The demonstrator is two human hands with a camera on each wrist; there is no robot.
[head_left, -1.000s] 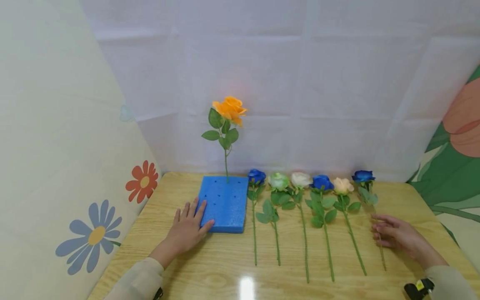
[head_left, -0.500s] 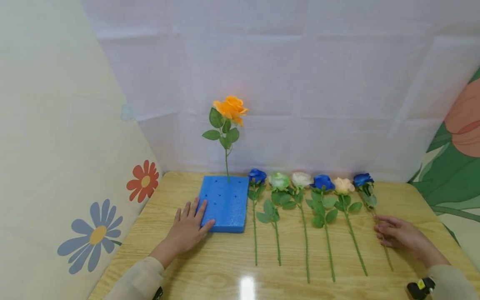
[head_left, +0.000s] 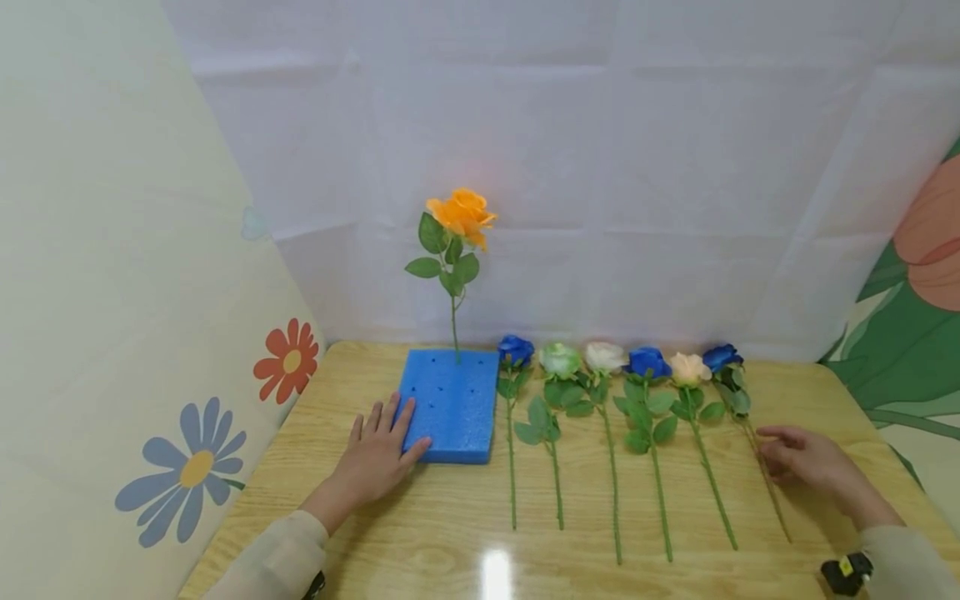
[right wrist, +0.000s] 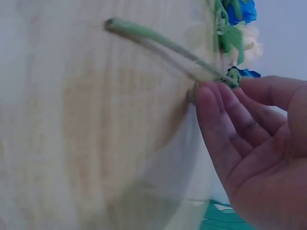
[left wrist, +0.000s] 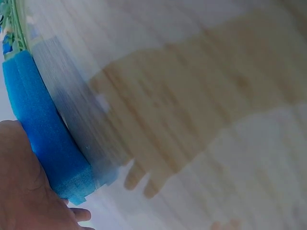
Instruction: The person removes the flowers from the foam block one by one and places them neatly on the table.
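My left hand lies flat with spread fingers, its fingertips and thumb on the left side of a blue foam block. Upright in the block's back edge stands an orange rose, and small dark holes dot the foam. At the far right of the row, a dark blue rose lies on the table. My right hand is just right of its stem, fingers loosely bent. In the right wrist view the fingertips are right at the stem, whose cut end points away.
Between block and right hand lie several more roses in a row: a blue rose, a green-white rose, a white rose, another blue rose and a peach rose. A white cloth hangs behind the table.
The rightmost blue rose has tilted: its bloom moved left toward the peach rose and its stem end right. My right hand's fingers have come off the stem to its right. My left hand stays put.
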